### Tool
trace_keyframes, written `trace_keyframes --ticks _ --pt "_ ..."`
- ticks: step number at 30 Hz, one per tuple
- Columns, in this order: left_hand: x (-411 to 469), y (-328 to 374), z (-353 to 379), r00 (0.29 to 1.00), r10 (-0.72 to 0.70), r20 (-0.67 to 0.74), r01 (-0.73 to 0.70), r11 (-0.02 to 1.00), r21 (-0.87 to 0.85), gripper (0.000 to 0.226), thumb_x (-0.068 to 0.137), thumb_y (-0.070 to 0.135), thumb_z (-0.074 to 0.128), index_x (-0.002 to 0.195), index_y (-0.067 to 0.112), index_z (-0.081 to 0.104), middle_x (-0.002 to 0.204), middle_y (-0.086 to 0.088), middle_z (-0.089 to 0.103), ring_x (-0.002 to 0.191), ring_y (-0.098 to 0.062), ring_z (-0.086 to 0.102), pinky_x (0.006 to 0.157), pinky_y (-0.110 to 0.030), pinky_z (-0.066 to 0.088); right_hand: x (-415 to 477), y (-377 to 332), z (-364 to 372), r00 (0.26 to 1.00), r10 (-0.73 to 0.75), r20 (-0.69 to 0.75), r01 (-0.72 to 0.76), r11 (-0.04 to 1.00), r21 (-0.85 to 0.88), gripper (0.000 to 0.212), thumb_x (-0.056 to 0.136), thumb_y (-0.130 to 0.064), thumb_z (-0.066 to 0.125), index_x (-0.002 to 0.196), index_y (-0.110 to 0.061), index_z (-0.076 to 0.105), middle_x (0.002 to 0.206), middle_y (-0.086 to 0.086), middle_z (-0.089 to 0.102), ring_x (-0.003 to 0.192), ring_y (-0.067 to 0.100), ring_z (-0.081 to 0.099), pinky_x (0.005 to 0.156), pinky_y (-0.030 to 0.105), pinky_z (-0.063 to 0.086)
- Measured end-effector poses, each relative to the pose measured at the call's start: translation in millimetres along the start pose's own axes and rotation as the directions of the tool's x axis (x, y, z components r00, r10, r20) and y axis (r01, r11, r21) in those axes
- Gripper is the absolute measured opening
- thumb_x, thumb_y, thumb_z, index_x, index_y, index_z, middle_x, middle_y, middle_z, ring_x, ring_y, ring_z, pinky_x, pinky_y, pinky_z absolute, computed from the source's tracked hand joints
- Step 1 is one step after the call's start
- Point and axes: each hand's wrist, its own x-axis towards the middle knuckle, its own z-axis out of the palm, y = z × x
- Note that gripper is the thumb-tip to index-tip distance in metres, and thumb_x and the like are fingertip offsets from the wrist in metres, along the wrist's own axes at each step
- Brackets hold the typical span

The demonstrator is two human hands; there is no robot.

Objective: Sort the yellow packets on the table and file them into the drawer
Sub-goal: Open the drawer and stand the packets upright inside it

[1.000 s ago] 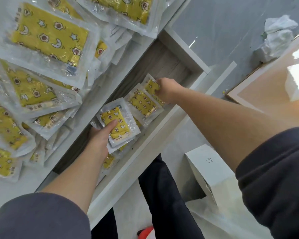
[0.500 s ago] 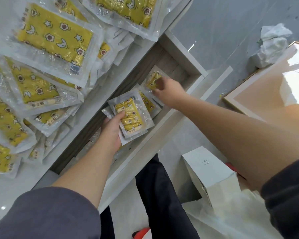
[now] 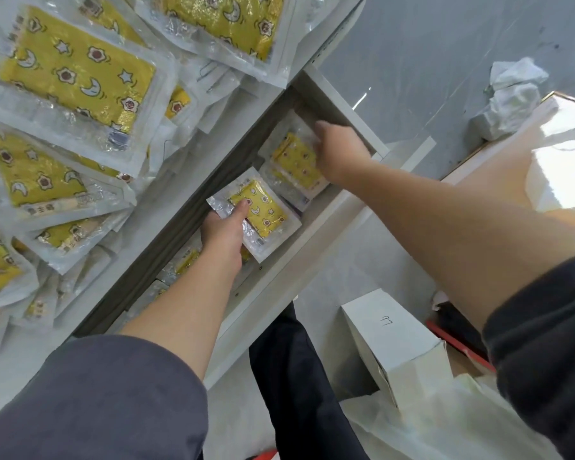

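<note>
Both hands are inside the open drawer (image 3: 342, 207) under the white table (image 3: 10, 376). My left hand (image 3: 224, 232) grips a small stack of yellow packets (image 3: 263, 214) in clear wrap, thumb on top, in the drawer's middle. My right hand (image 3: 337, 151) presses on another stack of yellow packets (image 3: 296, 161) at the drawer's far end; its fingers are partly hidden. More packets (image 3: 183, 263) lie in the drawer under my left forearm. Several larger-looking yellow packets (image 3: 73, 71) with moon and star prints are heaped on the table.
A white cardboard box (image 3: 389, 330) stands on the grey floor (image 3: 429, 44) by my dark-trousered leg (image 3: 292, 376). White bags (image 3: 422, 423) lie beside it. Crumpled white wrapping (image 3: 512, 94) and a pale wooden board (image 3: 545, 161) sit at the right.
Both hands slid with their packet stacks toward the drawer's far end. The right hand's stack now sits against the far wall, and the left hand's stack followed into the middle.
</note>
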Motion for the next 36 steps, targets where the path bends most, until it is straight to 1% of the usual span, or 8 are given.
trace_keyframes --ticks 5,9,13,18,25,30,33,36 --pt "4.6 -4.5 -3.0 0.999 -0.016 -0.033 0.017 0.999 0.028 0.070 0.062 0.048 0.077 0.123 0.019 0.058 0.120 -0.003 0.065 0.110 -0.029 0.063 0.091 -0.050 0.052 6.5 -2.9 0.6 0.995 -0.027 -0.101 -0.004 0.956 -0.292 0.050 0.091 0.008 0.046 0.139 -0.005 0.039 0.112 0.015 0.060 0.100 0.034 0.062 0.067 0.036 0.044" --pt "-0.9 -10.2 -8.5 0.998 -0.009 -0.055 0.010 1.000 0.017 0.038 0.082 0.030 0.075 0.116 0.018 0.063 0.111 -0.002 0.070 0.102 -0.026 0.067 0.094 -0.046 0.052 -11.8 -13.5 23.9 0.984 -0.165 -0.073 0.116 0.888 -0.446 0.080 0.087 -0.002 0.059 0.153 -0.010 0.014 0.152 0.020 0.027 0.132 0.039 0.038 0.103 0.045 0.044" --pt "-3.5 -11.9 -13.6 0.998 0.003 -0.060 -0.001 1.000 0.020 0.028 0.087 0.023 0.071 0.113 0.018 0.065 0.108 -0.002 0.071 0.098 -0.023 0.069 0.092 -0.044 0.054 -19.8 -15.6 39.9 0.975 -0.144 0.171 0.204 0.886 -0.417 0.084 0.088 -0.002 0.061 0.155 -0.019 0.014 0.160 0.015 0.012 0.139 0.042 0.028 0.096 0.047 0.048" --pt "-4.3 -6.0 -17.9 0.999 0.015 -0.045 -0.013 0.999 0.045 0.028 0.088 0.024 0.071 0.114 0.017 0.063 0.110 -0.003 0.070 0.099 -0.022 0.068 0.091 -0.041 0.054 -16.0 -14.0 43.2 0.984 0.003 0.180 0.065 0.926 -0.373 0.083 0.090 -0.004 0.059 0.156 -0.017 0.011 0.163 0.012 -0.005 0.145 0.044 0.014 0.103 0.053 0.043" --pt "-19.2 3.8 -9.2 0.992 0.000 0.130 0.008 0.998 -0.065 0.015 0.096 0.009 0.056 0.107 0.016 0.062 0.100 -0.005 0.071 0.089 -0.018 0.070 0.077 -0.035 0.056 -32.2 -19.7 40.0 0.975 -0.110 0.195 0.080 0.985 0.155 0.038 0.100 -0.021 0.044 0.135 -0.008 0.052 0.133 0.009 0.056 0.118 0.024 0.055 0.095 0.032 0.048" --pt "-22.6 8.8 0.9 0.997 0.027 0.077 -0.036 0.993 0.109 0.017 0.098 0.007 0.049 0.106 0.013 0.063 0.107 -0.007 0.068 0.097 -0.023 0.066 0.086 -0.038 0.056 -33.4 -17.0 36.9 0.967 -0.091 0.237 0.055 0.987 0.154 0.029 0.098 -0.017 0.053 0.125 -0.007 0.056 0.100 0.002 0.054 0.089 0.019 0.051 0.068 0.022 0.039" --pt "-21.7 8.8 -2.5 0.946 0.323 0.038 -0.240 0.614 0.752 0.030 0.094 0.011 0.047 0.121 0.019 0.057 0.133 -0.001 0.049 0.110 -0.024 0.056 0.089 -0.040 0.052 -26.6 -15.2 32.5 0.990 -0.018 0.142 -0.002 0.990 0.141 0.030 0.099 -0.014 0.051 0.128 -0.007 0.052 0.109 0.007 0.058 0.100 0.024 0.058 0.075 0.029 0.046" --pt "-17.3 7.8 -4.9 0.874 0.447 0.192 -0.356 0.318 0.879 0.047 0.092 0.011 0.046 0.139 0.016 0.044 0.150 -0.002 0.028 0.123 -0.026 0.048 0.099 -0.046 0.045 -16.6 -12.7 23.9 0.997 0.032 0.067 -0.039 0.994 0.107 0.031 0.099 -0.009 0.046 0.129 -0.013 0.050 0.114 0.009 0.061 0.099 0.028 0.061 0.083 0.040 0.055"
